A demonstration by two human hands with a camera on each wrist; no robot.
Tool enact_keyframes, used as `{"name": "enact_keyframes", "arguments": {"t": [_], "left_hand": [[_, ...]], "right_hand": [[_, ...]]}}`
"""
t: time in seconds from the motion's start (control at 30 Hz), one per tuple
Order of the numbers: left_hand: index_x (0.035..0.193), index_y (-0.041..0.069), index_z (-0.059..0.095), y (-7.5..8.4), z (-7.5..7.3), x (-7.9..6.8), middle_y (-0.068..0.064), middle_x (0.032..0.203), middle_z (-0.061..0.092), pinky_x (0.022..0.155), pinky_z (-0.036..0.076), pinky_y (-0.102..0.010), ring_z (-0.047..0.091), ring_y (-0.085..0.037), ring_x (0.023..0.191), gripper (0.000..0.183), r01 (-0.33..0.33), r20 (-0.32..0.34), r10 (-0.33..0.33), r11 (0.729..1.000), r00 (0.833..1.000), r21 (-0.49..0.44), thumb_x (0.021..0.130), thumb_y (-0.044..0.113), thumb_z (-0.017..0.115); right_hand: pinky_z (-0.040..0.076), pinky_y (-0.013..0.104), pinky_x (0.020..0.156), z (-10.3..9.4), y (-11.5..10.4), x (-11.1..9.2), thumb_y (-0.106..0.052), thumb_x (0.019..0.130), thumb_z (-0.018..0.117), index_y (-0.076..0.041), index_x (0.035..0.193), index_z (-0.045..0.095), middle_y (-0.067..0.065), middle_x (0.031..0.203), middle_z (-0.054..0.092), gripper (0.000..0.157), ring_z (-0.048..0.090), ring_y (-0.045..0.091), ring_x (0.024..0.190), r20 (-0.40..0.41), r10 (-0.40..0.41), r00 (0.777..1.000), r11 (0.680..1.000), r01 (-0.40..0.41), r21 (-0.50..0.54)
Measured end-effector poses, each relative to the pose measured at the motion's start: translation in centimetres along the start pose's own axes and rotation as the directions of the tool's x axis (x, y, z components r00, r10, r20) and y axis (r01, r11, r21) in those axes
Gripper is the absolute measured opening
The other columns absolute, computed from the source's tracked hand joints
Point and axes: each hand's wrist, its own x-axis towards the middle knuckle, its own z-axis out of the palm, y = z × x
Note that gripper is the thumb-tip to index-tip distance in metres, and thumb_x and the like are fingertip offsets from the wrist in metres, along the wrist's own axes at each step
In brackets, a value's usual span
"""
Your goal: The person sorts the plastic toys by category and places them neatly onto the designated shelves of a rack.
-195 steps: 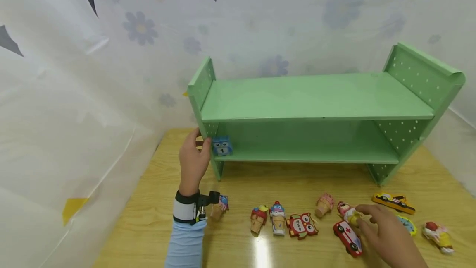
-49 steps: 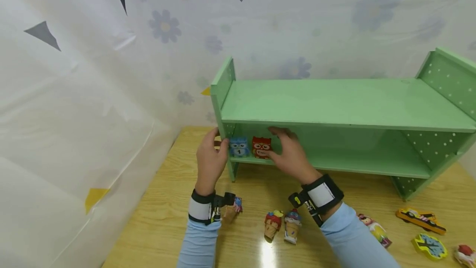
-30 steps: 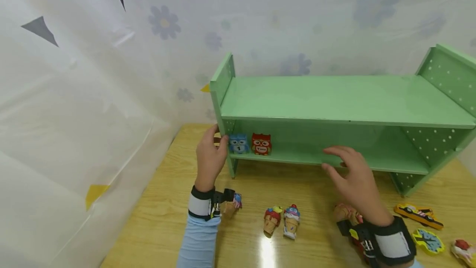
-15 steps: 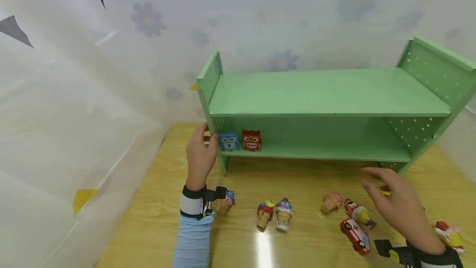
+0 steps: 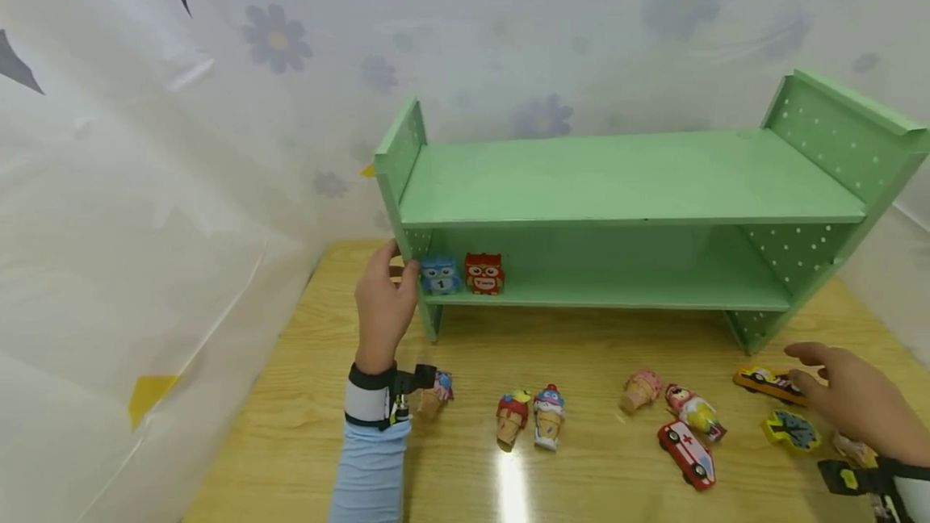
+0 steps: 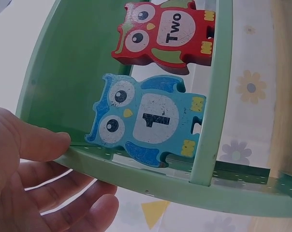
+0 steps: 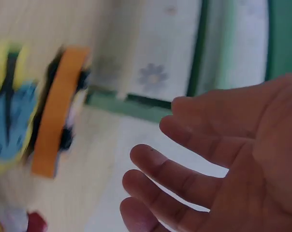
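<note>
My left hand [image 5: 385, 309] grips the left side panel of a green shelf [image 5: 639, 180], thumb at its front edge and fingers on the outer side. Just inside that panel a blue owl block [image 6: 146, 121] marked 1 stands upright on the lower board. Beside it stands a red owl block [image 5: 484, 274] marked Two, with a small gap between them. My right hand [image 5: 860, 398] holds nothing; it hovers at the far right with fingers parted and loosely bent, near an orange toy truck [image 5: 763, 382]. A yellow-and-blue tree piece [image 5: 792, 430] lies just in front of the truck.
On the wooden table [image 5: 291, 426] lie a red ambulance [image 5: 686, 454], a bear-like figure [image 5: 695, 412] and a pink ice-cream cone [image 5: 642, 391]. Two more cone figures [image 5: 512, 418] lie mid-table, another cone [image 5: 434, 394] by my left wrist. My right wrist partly covers another figure [image 5: 853, 449].
The red owl block, on the table earlier, now stands on the shelf beside the blue one. My right hand has let go of it and moved right. My left hand keeps its grip.
</note>
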Motion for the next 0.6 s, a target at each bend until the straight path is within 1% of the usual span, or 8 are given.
{"name": "enact_keyframes", "arguments": {"t": [0.07, 0.17, 0.2, 0.3, 0.37, 0.47, 0.53, 0.6], "left_hand": [[0.123, 0.005, 0.06, 0.0, 0.0, 0.1, -0.015, 0.114, 0.065, 0.063, 0.058, -0.043, 0.067, -0.027, 0.082, 0.031, 0.001, 0.001, -0.001, 1.0, 1.0, 0.0, 0.094, 0.013, 0.058], [0.122, 0.005, 0.061, -0.2, 0.0, 0.1, -0.015, 0.113, 0.065, 0.063, 0.058, -0.043, 0.067, -0.027, 0.082, 0.03, 0.004, 0.002, -0.004, 1.0, 1.0, 0.002, 0.094, 0.013, 0.058], [0.122, 0.006, 0.061, -0.3, 0.0, 0.1, -0.015, 0.113, 0.065, 0.063, 0.059, -0.043, 0.067, -0.027, 0.082, 0.03, 0.006, 0.001, -0.006, 1.0, 1.0, 0.002, 0.093, 0.013, 0.058], [0.123, 0.007, 0.061, -0.4, 0.0, 0.0, -0.014, 0.113, 0.065, 0.063, 0.059, -0.043, 0.067, -0.027, 0.082, 0.03, 0.011, 0.004, -0.011, 1.0, 1.0, 0.003, 0.093, 0.013, 0.058], [0.123, 0.007, 0.061, -0.5, 0.0, 0.0, -0.014, 0.114, 0.065, 0.064, 0.059, -0.042, 0.067, -0.027, 0.082, 0.03, 0.016, 0.007, -0.016, 1.0, 1.0, 0.003, 0.093, 0.013, 0.058], [0.123, 0.007, 0.06, -0.4, 0.1, 0.0, -0.014, 0.114, 0.065, 0.064, 0.059, -0.042, 0.067, -0.027, 0.083, 0.03, 0.023, 0.011, -0.023, 1.0, 1.0, -0.003, 0.094, 0.013, 0.058], [0.124, 0.008, 0.06, -0.4, 0.1, 0.0, -0.013, 0.114, 0.065, 0.064, 0.059, -0.042, 0.067, -0.026, 0.084, 0.031, 0.03, 0.015, -0.03, 1.0, 0.999, -0.007, 0.094, 0.014, 0.057], [0.125, 0.008, 0.06, -0.2, 0.1, 0.1, -0.013, 0.116, 0.064, 0.065, 0.059, -0.042, 0.067, -0.026, 0.085, 0.031, 0.035, 0.018, -0.035, 0.999, 0.999, -0.01, 0.094, 0.014, 0.057]], "right_hand": [[0.047, 0.045, 0.056, 0.1, 0.9, 0.4, -0.008, 0.089, 0.058, 0.019, 0.118, 0.05, 0.043, 0.104, 0.057, 0.04, 0.058, 0.041, 0.062, 0.039, 0.007, 0.999, 1.0, -0.006, -0.027], [0.045, 0.043, 0.054, 0.6, 2.1, 1.2, -0.011, 0.088, 0.061, 0.019, 0.116, 0.05, 0.042, 0.098, 0.058, 0.042, 0.055, 0.035, 0.058, 0.093, 0.022, 0.995, 0.997, -0.015, -0.076], [0.046, 0.045, 0.055, 0.8, 2.5, 1.4, -0.012, 0.087, 0.062, 0.019, 0.115, 0.05, 0.042, 0.097, 0.057, 0.044, 0.055, 0.036, 0.059, 0.115, 0.032, 0.993, 0.996, -0.022, -0.091], [0.048, 0.056, 0.063, 1.3, 3.5, 2.1, -0.018, 0.085, 0.065, 0.017, 0.113, 0.052, 0.042, 0.096, 0.057, 0.047, 0.054, 0.053, 0.081, 0.16, 0.048, 0.986, 0.991, -0.027, -0.131], [0.046, 0.062, 0.067, 1.6, 4.0, 2.5, -0.021, 0.085, 0.065, 0.017, 0.114, 0.052, 0.041, 0.097, 0.058, 0.049, 0.05, 0.06, 0.09, 0.202, 0.056, 0.978, 0.991, -0.03, -0.131], [0.048, 0.06, 0.068, 2.0, 4.5, 3.0, -0.021, 0.086, 0.063, 0.017, 0.115, 0.052, 0.035, 0.094, 0.062, 0.049, 0.054, 0.054, 0.088, 0.253, 0.026, 0.967, 0.992, 0.007, -0.128], [0.049, 0.058, 0.069, 2.2, 4.4, 3.1, -0.017, 0.087, 0.061, 0.017, 0.116, 0.052, 0.033, 0.094, 0.063, 0.045, 0.057, 0.051, 0.087, 0.29, 0.01, 0.957, 0.991, 0.028, -0.127], [0.049, 0.056, 0.069, 2.3, 4.3, 3.2, -0.014, 0.086, 0.06, 0.015, 0.115, 0.054, 0.033, 0.096, 0.064, 0.042, 0.061, 0.045, 0.085, 0.299, -0.012, 0.954, 0.991, 0.052, -0.127]]}}
